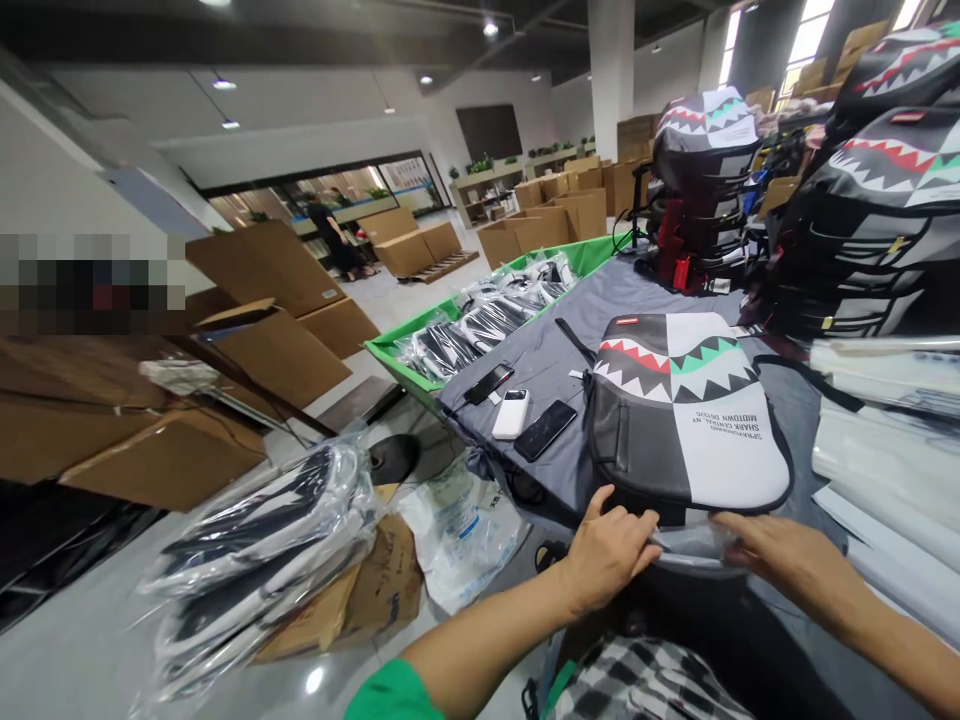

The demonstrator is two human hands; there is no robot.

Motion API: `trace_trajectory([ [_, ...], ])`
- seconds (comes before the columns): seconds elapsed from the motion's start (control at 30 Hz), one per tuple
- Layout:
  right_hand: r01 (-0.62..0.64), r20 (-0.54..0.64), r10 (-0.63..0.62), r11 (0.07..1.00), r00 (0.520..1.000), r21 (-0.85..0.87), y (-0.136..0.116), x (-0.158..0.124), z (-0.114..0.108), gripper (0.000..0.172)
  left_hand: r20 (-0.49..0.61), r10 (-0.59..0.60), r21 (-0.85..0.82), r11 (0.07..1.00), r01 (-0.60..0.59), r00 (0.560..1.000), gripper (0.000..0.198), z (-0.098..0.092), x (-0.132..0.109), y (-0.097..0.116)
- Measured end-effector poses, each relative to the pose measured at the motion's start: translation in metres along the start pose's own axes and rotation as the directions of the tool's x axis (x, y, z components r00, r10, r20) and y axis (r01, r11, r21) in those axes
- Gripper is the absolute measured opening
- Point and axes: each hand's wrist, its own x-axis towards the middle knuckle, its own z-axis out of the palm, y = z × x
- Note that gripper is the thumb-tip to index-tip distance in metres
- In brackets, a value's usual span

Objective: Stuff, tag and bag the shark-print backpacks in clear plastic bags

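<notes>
Where the backpack (pixel 686 425) lies — phones (pixel 546 430) sit near.

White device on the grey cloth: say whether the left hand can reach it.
Probably yes: nothing tall seems to stand between the left hand and the white device; the black phone beside it lies flat, though the hand appears busy with clear plastic.

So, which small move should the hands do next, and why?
Probably spread the clear plastic and ease it over the near edge of the backpack: the left hand pinches one side, the right hand is at the other, and the backpack's front is uncovered.
</notes>
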Motion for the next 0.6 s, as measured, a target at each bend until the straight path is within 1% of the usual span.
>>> trace_trajectory([
  [0.03, -0.001, 0.064, 0.002, 1.0, 0.998, -0.016, 0.001, 0.006, -0.002, 0.021, 0.059, -0.021, -0.005, 1.0, 0.022, 0.998, 0.038, -0.006, 0.007, 0.001],
  [0.07, 0.008, 0.105, -0.004, 0.999, 0.994, -0.037, 0.001, 0.011, -0.004, 0.016, 0.109, -0.039, -0.017, 0.999, 0.041, 0.993, 0.039, -0.011, 0.013, 0.003],
  [0.1, 0.025, 0.103, -0.018, 0.997, 0.995, -0.067, 0.0, 0.015, -0.005, 0.015, 0.152, -0.053, -0.037, 0.998, 0.06, 0.987, 0.038, -0.015, 0.017, 0.004],
  [0.13, 0.05, 0.074, -0.042, 0.993, 0.996, -0.103, -0.001, 0.018, -0.006, 0.018, 0.19, -0.065, -0.057, 0.995, 0.077, 0.98, 0.036, -0.018, 0.021, 0.005],
  [0.2, 0.107, -0.032, -0.113, 0.981, 0.993, -0.164, -0.004, 0.02, -0.009, 0.022, 0.232, -0.069, -0.073, 0.993, 0.088, 0.97, 0.028, -0.022, 0.024, 0.004],
  [0.23, 0.128, -0.073, -0.142, 0.976, 0.987, -0.178, -0.006, 0.02, -0.012, 0.024, 0.223, -0.058, -0.063, 0.995, 0.074, 0.973, 0.024, -0.023, 0.025, 0.003],
  [0.27, 0.14, -0.099, -0.159, 0.974, 0.982, -0.177, -0.006, 0.019, -0.014, 0.024, 0.197, -0.026, -0.047, 0.998, 0.036, 0.98, 0.018, -0.024, 0.026, 0.001],
  [0.3, 0.146, -0.111, -0.165, 0.976, 0.98, -0.162, -0.007, 0.019, -0.016, 0.024, 0.162, 0.037, -0.034, 0.999, -0.032, 0.986, 0.011, -0.025, 0.028, -0.003],
  [0.33, 0.157, -0.114, -0.173, 0.979, 0.978, -0.133, -0.006, 0.018, -0.018, 0.024, 0.129, 0.135, -0.035, 0.991, -0.132, 0.982, 0.006, -0.025, 0.031, -0.007],
  [0.37, 0.166, -0.104, -0.176, 0.981, 0.979, -0.096, -0.005, 0.017, -0.019, 0.027, 0.111, 0.259, -0.06, 0.965, -0.254, 0.959, 0.008, -0.025, 0.034, -0.012],
  [0.4, 0.176, -0.07, -0.179, 0.983, 0.981, -0.048, -0.003, 0.017, -0.019, 0.028, 0.11, 0.388, -0.114, 0.92, -0.376, 0.915, 0.012, -0.025, 0.039, -0.017],
  [0.43, 0.181, -0.026, -0.18, 0.984, 0.983, 0.003, -0.001, 0.017, -0.018, 0.029, 0.127, 0.498, -0.193, 0.861, -0.471, 0.858, 0.014, -0.024, 0.045, -0.023],
  [0.47, 0.182, 0.027, -0.183, 0.982, 0.983, 0.048, 0.002, 0.017, -0.016, 0.028, 0.157, 0.577, -0.278, 0.804, -0.525, 0.801, 0.014, -0.022, 0.051, -0.028],
  [0.5, 0.171, 0.086, -0.178, 0.982, 0.98, 0.079, 0.005, 0.018, -0.014, 0.026, 0.189, 0.621, -0.347, 0.767, -0.54, 0.76, 0.014, -0.021, 0.057, -0.033],
  [0.53, 0.149, 0.14, -0.16, 0.985, 0.977, 0.09, 0.007, 0.019, -0.013, 0.023, 0.219, 0.642, -0.383, 0.749, -0.54, 0.735, 0.013, -0.019, 0.062, -0.036],
  [0.57, 0.126, 0.182, -0.139, 0.989, 0.973, 0.084, 0.009, 0.019, -0.012, 0.02, 0.235, 0.654, -0.382, 0.742, -0.551, 0.719, 0.013, -0.017, 0.066, -0.039],
  [0.6, 0.109, 0.214, -0.121, 0.992, 0.969, 0.067, 0.011, 0.02, -0.013, 0.02, 0.225, 0.67, -0.347, 0.734, -0.584, 0.708, 0.013, -0.016, 0.069, -0.04],
])
